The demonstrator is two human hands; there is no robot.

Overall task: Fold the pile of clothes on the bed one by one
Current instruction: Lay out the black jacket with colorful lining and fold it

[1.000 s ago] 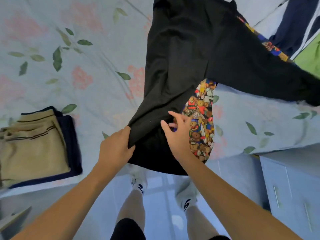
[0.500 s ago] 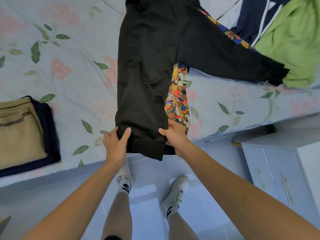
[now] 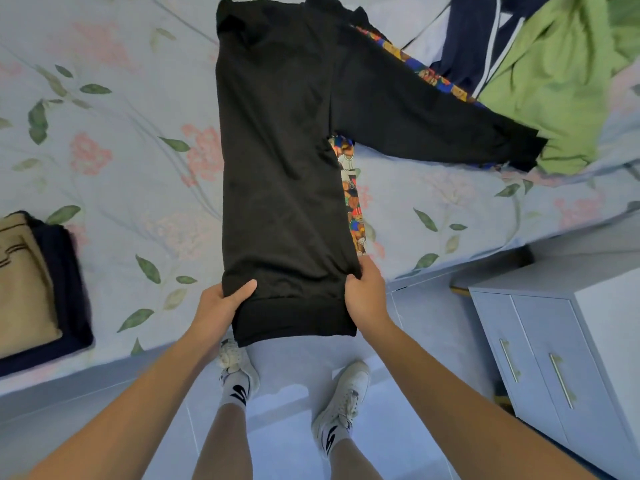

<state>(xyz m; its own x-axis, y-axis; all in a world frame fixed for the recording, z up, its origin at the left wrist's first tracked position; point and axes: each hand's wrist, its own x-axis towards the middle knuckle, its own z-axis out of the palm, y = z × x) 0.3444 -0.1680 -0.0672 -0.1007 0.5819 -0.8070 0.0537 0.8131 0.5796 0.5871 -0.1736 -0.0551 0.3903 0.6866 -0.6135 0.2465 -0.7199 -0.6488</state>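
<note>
The black garment (image 3: 284, 161) lies lengthwise down the middle of the bed (image 3: 114, 174), its body folded into a long narrow panel running from 12 o'clock to 6 o'clock, with its lower hem hanging past the bed's near edge. One sleeve stretches flat toward 3 o'clock, its cuff touching the green garment (image 3: 561, 81). A printed lining with cartoon bears (image 3: 351, 202) shows along the panel's right edge and again along the upper edge of the sleeve.

The left hand (image 3: 218, 306) grips the hem's left corner, thumb curled over the top of the cloth and the fingers hidden beneath it. The right hand (image 3: 367, 296) grips the right corner, thumb pinching the cloth at its edge.

At 1 o'clock, beside the green garment, lies a navy garment with white stripes (image 3: 485, 39). At 9 o'clock, a folded tan piece (image 3: 20, 282) rests on a folded dark navy one (image 3: 65, 282), well apart from the black garment. The bed's sheet is pale blue with pink flowers and green leaves.

At 4 o'clock stands a pale cabinet (image 3: 561, 358) with two bar handles on its doors. At 6 o'clock, the person's legs and white sneakers (image 3: 343, 393) stand on the pale floor.
</note>
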